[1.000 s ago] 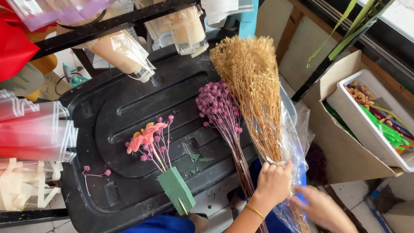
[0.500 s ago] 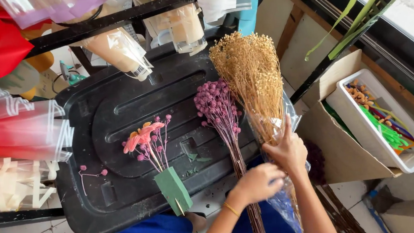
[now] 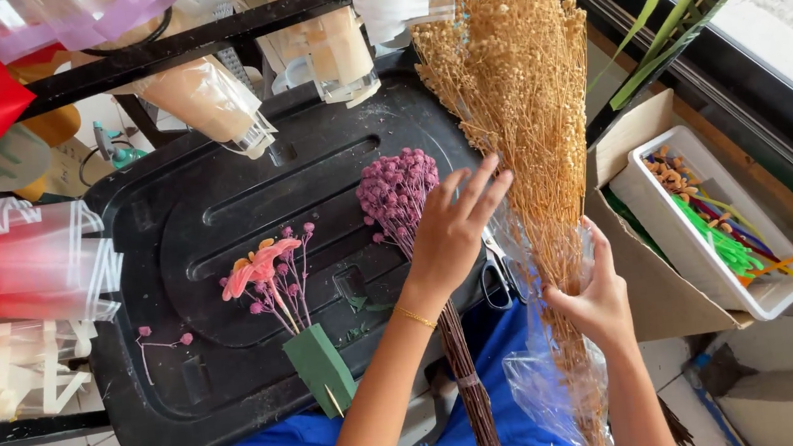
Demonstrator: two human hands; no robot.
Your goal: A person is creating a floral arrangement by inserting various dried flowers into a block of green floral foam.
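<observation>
My right hand (image 3: 598, 303) grips the stems of a tall bunch of tan dried flowers (image 3: 513, 79), which stands upright in a clear plastic sleeve (image 3: 545, 392). My left hand (image 3: 455, 232) is spread open just left of that bunch, fingers pointing towards it. It covers the stems of a bunch of purple dried flowers (image 3: 394, 190) lying on the black plastic lid (image 3: 204, 211). A pair of scissors (image 3: 497, 276) lies partly hidden between my hands.
A green foam block (image 3: 318, 368) holds pink and purple sprigs (image 3: 261, 263) on the lid. Rolled wrapping sheets (image 3: 18, 266) lie at the left. A white bin (image 3: 752, 292) of coloured stems sits in a cardboard box (image 3: 649, 268) at the right. A black rack (image 3: 161, 47) crosses the top.
The tan bunch has come up and closer. My left hand has let go of the stems and opened beside the bunch. My right hand has taken hold of the stems.
</observation>
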